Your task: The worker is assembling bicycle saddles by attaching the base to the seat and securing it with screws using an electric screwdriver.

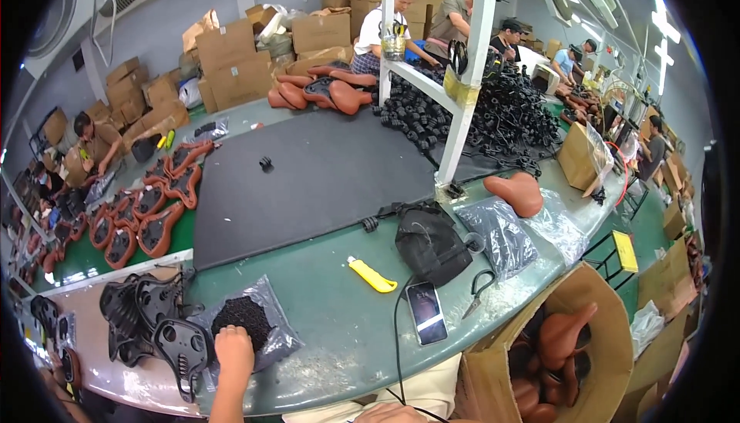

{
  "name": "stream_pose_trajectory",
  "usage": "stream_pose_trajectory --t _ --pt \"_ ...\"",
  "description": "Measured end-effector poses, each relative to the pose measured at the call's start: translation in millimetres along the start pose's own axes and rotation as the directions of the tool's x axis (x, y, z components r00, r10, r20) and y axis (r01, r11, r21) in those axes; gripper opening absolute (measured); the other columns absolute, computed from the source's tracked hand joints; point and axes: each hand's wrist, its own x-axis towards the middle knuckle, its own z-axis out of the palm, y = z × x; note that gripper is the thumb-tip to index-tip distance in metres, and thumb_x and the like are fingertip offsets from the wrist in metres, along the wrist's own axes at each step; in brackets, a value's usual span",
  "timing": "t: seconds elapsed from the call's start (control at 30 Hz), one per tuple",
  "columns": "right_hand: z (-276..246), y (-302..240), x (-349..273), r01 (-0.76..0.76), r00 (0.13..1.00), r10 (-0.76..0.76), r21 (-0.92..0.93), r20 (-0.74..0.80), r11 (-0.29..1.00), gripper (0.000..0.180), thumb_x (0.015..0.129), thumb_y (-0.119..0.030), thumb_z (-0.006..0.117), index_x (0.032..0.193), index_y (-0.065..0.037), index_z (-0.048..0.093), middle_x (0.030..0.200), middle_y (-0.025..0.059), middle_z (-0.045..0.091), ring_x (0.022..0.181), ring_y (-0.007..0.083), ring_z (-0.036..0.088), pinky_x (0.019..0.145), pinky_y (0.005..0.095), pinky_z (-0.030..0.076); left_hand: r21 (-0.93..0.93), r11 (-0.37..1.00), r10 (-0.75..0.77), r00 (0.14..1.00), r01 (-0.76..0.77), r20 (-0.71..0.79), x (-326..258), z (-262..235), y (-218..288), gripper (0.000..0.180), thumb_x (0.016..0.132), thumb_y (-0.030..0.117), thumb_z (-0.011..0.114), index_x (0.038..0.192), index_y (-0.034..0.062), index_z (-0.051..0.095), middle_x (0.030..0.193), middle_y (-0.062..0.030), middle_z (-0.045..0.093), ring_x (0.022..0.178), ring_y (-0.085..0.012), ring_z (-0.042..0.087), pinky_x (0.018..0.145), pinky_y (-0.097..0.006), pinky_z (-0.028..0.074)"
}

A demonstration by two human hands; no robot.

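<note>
My left hand (234, 350) reaches into a pile of small black parts (247, 317) in an opened clear plastic bag (284, 340). Its fingers are curled together at the near edge of the pile; whatever they pinch is hidden. Just left of it lies a black plastic saddle base (183, 346) with cut-out slots. More black saddle bases (139, 307) are heaped behind that one. Low at the bottom edge, over my lap, my right hand (389, 414) shows only in part, its fingers cut off by the frame.
On the green table (339, 315) lie a yellow utility knife (371, 275), a phone (426, 313), scissors (479, 293) and a black bag (432, 246). A carton (486, 381) of brown saddles stands at right. Beyond the black mat (308, 184) rises a white post (467, 99); several people work farther off.
</note>
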Motion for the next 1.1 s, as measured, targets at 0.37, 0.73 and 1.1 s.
stream_pose_trajectory --t 0.37,0.73,1.1 --pt "-13 14 -27 -0.236 0.966 0.232 -0.021 -0.112 0.972 0.02 0.086 -0.006 0.085 0.09 -0.003 0.066 0.08 0.0114 0.067 0.073 0.0252 0.068 0.066 0.0365 0.054 -0.225 0.973 -0.101 0.977 0.057 -0.19 12 -4 -10 0.021 0.094 0.015 0.067 0.078 0.0028 0.062 0.083 -0.0158 0.068 0.084 -0.0364 0.067 0.08 -0.047 0.051" --pt "-17 25 -21 -0.38 0.866 0.348 -0.02 -0.358 0.925 0.045 0.085 -0.001 0.084 0.119 -0.007 0.056 0.091 0.0045 0.067 0.082 0.0168 0.067 0.077 0.0321 0.053 -0.634 0.772 -0.232 0.946 0.038 -0.226 -28 -43 25 0.015 0.087 0.008 0.08 0.085 0.0029 0.066 0.083 -0.012 0.066 0.074 -0.0314 0.061 0.073 -0.047 0.046" --pt "-41 29 -18 -0.555 0.83 0.427 -0.458 -0.359 0.694 0.019 0.089 -0.006 0.08 0.097 -0.012 0.064 0.091 -0.0001 0.066 0.092 0.0168 0.066 0.094 0.0372 0.045 -0.745 0.51 0.423 0.879 -0.43 -0.218 -71 -88 129 0.016 0.092 0.018 0.073 0.093 0.0018 0.072 0.089 -0.0208 0.07 0.084 -0.0406 0.066 0.08 -0.051 0.05"
